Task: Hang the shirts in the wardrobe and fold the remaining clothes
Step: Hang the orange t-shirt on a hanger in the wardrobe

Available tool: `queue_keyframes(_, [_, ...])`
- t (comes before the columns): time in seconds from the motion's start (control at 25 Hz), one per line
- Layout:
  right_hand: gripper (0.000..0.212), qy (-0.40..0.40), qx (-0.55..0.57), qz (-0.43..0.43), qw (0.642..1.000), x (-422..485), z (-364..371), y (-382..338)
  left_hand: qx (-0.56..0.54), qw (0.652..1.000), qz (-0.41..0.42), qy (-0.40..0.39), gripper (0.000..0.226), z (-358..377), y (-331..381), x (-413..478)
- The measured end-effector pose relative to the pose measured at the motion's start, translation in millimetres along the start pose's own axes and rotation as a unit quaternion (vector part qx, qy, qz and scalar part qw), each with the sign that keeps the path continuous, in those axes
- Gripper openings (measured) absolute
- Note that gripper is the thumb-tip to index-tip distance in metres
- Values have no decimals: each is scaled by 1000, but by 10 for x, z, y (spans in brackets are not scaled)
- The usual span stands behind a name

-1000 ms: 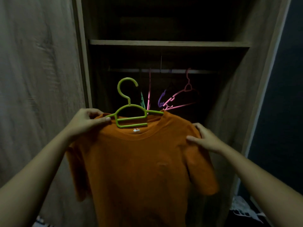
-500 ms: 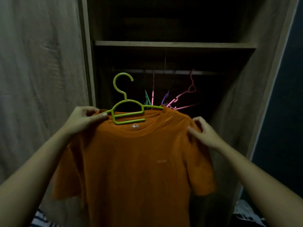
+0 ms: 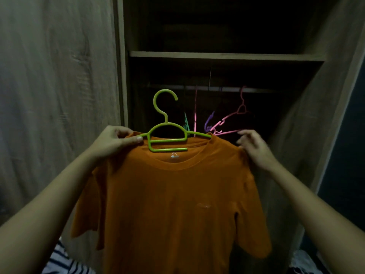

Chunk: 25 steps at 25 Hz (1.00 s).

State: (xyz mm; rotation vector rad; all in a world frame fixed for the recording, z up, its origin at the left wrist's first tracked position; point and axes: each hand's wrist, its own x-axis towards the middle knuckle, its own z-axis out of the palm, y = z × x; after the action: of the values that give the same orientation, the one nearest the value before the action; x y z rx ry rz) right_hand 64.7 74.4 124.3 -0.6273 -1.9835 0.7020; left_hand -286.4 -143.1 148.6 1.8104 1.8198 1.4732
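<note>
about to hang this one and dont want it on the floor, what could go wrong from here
1. The left grip pinches the shirt over the hanger. The right grip is blurred at the other shoulder, so that side could slip off.
2. Pink hangers hang tilted on the rail just behind, and the hook may snag them.
3. The wardrobe is dark, so the hook could miss the rail.

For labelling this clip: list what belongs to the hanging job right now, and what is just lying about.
In the job: orange shirt; green hanger inside its collar; left hand gripping one shoulder; right hand at the other shoulder, blurred; wardrobe rail.
Lying about: pink hanger on the rail; purple hanger beside it; striped cloth at bottom left.
</note>
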Motion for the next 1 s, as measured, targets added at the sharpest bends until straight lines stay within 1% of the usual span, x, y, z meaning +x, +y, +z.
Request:
queue_keyframes(0.08, [29,-93,-91,-73,989,-33,137,-70,15,1000,9,-6,17,22,70,26])
queue_keyframes(0.12, [22,-103,-103,-82,986,-48,198,-101,25,1000,14,-10,18,24,102,30])
queue_keyframes(0.16, [18,-103,-91,-72,988,-62,237,-126,36,999,17,-15,19,14,135,21])
queue_keyframes(0.2, [18,-106,-79,-59,989,-70,252,-146,44,999,21,-24,20,-1,162,8])
queue_keyframes(0.28, [21,-147,-84,-36,985,-80,235,-159,56,997,26,-38,25,-8,188,-25])
queue_keyframes(0.4, [24,-185,-104,-57,976,-94,279,-322,65,997,30,-33,36,-30,186,-112])
queue_keyframes(0.48, [27,-161,-111,-74,978,-112,370,-466,57,997,39,-36,45,-63,194,-164])
queue_keyframes(0.56, [24,-122,-130,-83,980,-98,449,-577,54,996,54,-37,50,-98,222,-216])
queue_keyframes(0.6, [25,-124,-132,-80,980,-87,472,-618,52,996,58,-36,52,-110,232,-240])
queue_keyframes(0.72, [27,-167,-145,-71,973,-102,533,-709,47,997,58,-32,59,-136,243,-347])
queue_keyframes(0.84, [17,-145,-111,-73,980,-206,613,-774,47,996,50,-49,64,-215,247,-472])
queue_keyframes(0.92, [18,-118,-90,-60,987,-289,659,-799,45,995,42,-74,66,-296,242,-566])
queue_keyframes(1.0, [20,-108,-69,-40,991,-351,696,-818,36,996,31,-72,64,-380,231,-654])
